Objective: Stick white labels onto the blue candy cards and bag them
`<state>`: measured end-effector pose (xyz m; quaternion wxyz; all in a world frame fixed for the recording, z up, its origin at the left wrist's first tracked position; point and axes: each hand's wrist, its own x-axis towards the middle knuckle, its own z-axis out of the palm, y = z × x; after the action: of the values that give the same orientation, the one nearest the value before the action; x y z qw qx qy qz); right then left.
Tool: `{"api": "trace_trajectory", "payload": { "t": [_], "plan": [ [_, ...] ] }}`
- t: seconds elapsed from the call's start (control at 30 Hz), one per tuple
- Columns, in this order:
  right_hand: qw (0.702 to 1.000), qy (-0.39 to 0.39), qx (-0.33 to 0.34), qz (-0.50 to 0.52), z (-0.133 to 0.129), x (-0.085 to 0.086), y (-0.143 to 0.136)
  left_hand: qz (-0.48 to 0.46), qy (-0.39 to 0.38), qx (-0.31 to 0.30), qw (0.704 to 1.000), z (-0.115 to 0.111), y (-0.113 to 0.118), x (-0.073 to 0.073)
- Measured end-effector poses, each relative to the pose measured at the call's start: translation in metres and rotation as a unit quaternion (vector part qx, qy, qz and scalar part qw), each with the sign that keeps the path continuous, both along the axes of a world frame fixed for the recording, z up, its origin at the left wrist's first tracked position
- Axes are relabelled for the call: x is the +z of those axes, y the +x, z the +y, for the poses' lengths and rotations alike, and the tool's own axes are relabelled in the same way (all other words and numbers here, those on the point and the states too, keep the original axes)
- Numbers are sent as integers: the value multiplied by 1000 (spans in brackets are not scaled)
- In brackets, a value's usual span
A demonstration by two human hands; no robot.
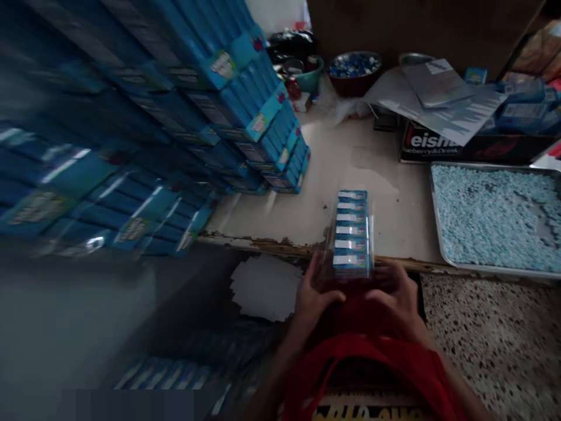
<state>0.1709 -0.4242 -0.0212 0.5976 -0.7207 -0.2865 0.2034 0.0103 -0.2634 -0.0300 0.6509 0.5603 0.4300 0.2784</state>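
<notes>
In front of me a row of several small blue boxes (349, 230) with white strips lies on the table edge, inside a clear plastic wrapper (371, 234). At the wrapper's near left corner is my left hand (316, 295), its fingers closed on the plastic and its thumb pointing inward. My right hand (398, 295) grips the near right side of the wrapper with curled fingers. Between the two hands the near end of the plastic is dark and hard to make out against my red clothing (368, 351).
Tall stacks of blue display boxes (263, 123) rise on the left. A metal tray (442, 248) of pale blue pieces stands right. Behind are a bowl (355, 85) of wrapped sweets, a dark carton (432, 143) and paper sheets (438, 88). White sheets (265, 286) lie below the table edge (263, 241).
</notes>
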Motion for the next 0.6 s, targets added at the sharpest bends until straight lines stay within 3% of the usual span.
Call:
{"api": "trace_trajectory", "payload": {
  "t": [0.07,0.17,0.23,0.3,0.37,0.43,0.5,0.6],
  "plan": [
    [991,34,-29,125,1,11,22,-68,-145,-7,987,1,0,20],
    [983,-37,-3,182,34,16,59,-48,-306,13,951,-12,22,51],
    [983,-73,38,165,65,17,72,-88,-291,21,952,-19,46,68],
    [980,-67,73,172,90,19,74,-166,-248,71,952,-21,64,82],
    [973,-57,100,201,102,23,67,-210,-211,100,950,-19,67,92],
    [963,-46,118,239,110,31,54,-225,-191,105,950,-14,52,97],
    [950,-16,140,280,123,49,35,-226,-180,113,951,-1,20,101],
    [924,51,246,287,170,96,-10,-160,-128,188,961,37,-47,123]
  ]
}}
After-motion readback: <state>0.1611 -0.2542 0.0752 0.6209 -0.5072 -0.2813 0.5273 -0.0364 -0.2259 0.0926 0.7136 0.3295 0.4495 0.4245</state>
